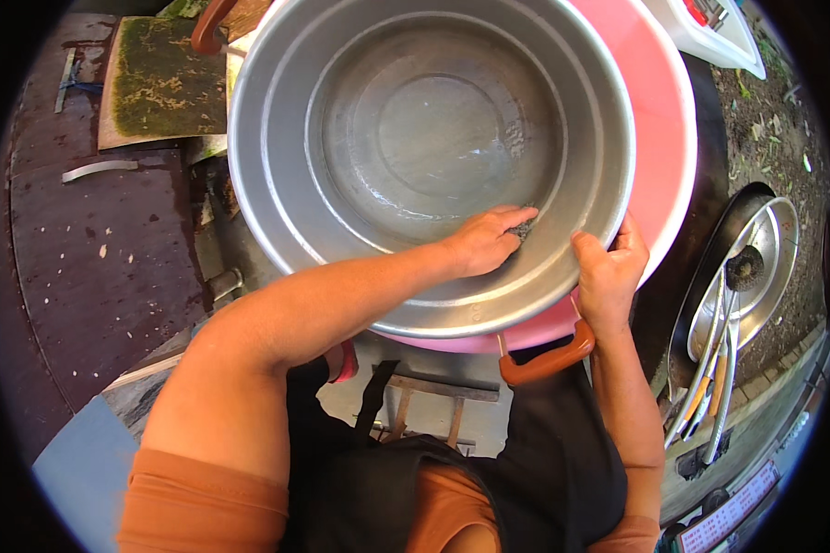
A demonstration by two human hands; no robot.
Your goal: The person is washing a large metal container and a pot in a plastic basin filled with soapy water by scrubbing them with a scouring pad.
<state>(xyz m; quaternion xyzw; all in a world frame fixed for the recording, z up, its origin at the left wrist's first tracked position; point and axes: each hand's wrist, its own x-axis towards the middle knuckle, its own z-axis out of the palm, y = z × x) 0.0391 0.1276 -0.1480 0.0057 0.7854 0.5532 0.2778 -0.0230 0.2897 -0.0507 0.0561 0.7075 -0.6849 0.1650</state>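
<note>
A large round metal basin [433, 138] tilts toward me, its inside wet and shiny. My left hand [489, 241] presses a dark steel wool scourer [523, 229] against the lower right of its inner wall; the palm and fingers cover part of the scourer. At the right side, my right hand [610, 267] grips the rim, thumb inside and fingers outside. Near that hand a brown handle [549, 358] hangs from the basin. Behind and beneath sits a bigger pink tub [666, 138], mostly hidden by the metal one.
Dark red boards with metal pulls [101, 249] lie on the left, beside a mossy panel [168, 88]. On the right, a metal bowl [782, 240] holds several long-handled ladles or skimmers. A white container [733, 41] stands at the upper right. Below is a slatted stool [443, 392].
</note>
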